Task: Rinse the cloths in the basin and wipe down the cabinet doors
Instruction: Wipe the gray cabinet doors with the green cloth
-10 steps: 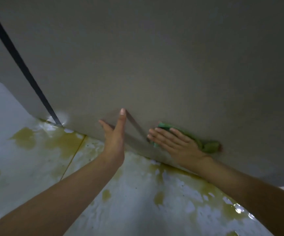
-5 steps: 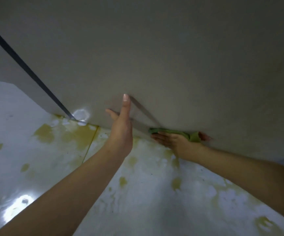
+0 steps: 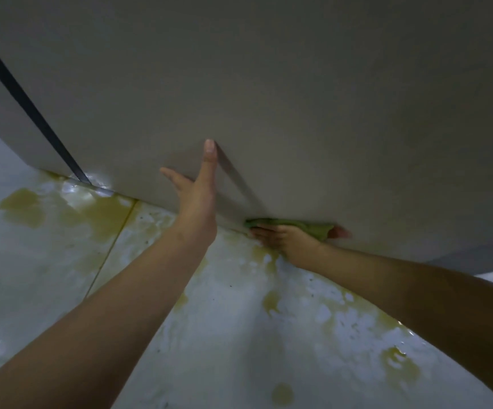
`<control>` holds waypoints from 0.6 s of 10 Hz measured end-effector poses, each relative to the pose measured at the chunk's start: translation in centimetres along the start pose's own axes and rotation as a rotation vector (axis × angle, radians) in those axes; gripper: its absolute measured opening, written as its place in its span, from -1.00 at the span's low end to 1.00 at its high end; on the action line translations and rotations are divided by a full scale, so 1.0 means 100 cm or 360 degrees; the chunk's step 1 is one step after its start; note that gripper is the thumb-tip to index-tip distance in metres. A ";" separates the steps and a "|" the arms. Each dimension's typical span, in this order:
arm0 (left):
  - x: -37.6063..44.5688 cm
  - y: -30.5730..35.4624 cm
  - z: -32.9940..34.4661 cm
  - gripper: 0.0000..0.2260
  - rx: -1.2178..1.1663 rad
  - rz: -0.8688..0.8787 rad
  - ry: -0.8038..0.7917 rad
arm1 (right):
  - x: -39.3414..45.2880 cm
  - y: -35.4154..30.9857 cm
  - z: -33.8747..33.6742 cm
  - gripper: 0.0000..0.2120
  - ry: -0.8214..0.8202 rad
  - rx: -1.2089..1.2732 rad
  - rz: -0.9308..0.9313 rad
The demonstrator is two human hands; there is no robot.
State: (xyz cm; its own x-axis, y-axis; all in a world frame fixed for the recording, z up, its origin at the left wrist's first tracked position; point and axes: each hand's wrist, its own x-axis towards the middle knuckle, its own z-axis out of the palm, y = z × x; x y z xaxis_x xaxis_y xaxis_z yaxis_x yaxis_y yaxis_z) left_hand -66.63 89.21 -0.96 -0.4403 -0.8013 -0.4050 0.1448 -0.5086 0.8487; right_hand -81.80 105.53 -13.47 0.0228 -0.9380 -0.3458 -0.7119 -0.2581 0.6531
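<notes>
Pressing flat against the bottom edge of the cabinet door [image 3: 298, 98], the right hand [image 3: 286, 239] was seen with straight fingers pinning a crumpled green cloth [image 3: 295, 225] to the panel, presumably so the lowest strip could be wiped. The left hand [image 3: 199, 199] was laid open on the same smooth, matte grey door, probably to steady it. Below, a glossy pale floor [image 3: 239, 335] was blotched with yellowish puddles.
</notes>
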 end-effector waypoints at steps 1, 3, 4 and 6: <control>-0.002 -0.002 0.004 0.31 0.0002 -0.0003 0.0047 | -0.006 0.003 0.000 -0.49 0.0107 -0.0121 -0.0052; -0.010 -0.010 0.018 0.08 -0.0060 -0.0082 0.0095 | -0.087 0.050 0.001 -0.33 0.0007 0.0046 -0.0433; -0.020 -0.016 0.026 0.07 -0.0081 -0.0137 0.0051 | -0.127 0.055 0.011 -0.28 0.0064 -0.0046 -0.0323; -0.039 -0.012 0.048 0.29 -0.0088 -0.0215 0.0007 | -0.072 0.046 -0.014 -0.47 0.0246 -0.0409 -0.0457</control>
State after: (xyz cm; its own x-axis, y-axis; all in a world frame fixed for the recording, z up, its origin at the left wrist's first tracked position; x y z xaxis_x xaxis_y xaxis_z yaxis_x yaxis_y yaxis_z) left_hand -69.37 94.44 1.26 -0.4551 -0.7257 -0.5160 0.1334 -0.6285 0.7663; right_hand -84.20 110.78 -7.03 0.3139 -0.8383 -0.4459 -0.4632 -0.5451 0.6988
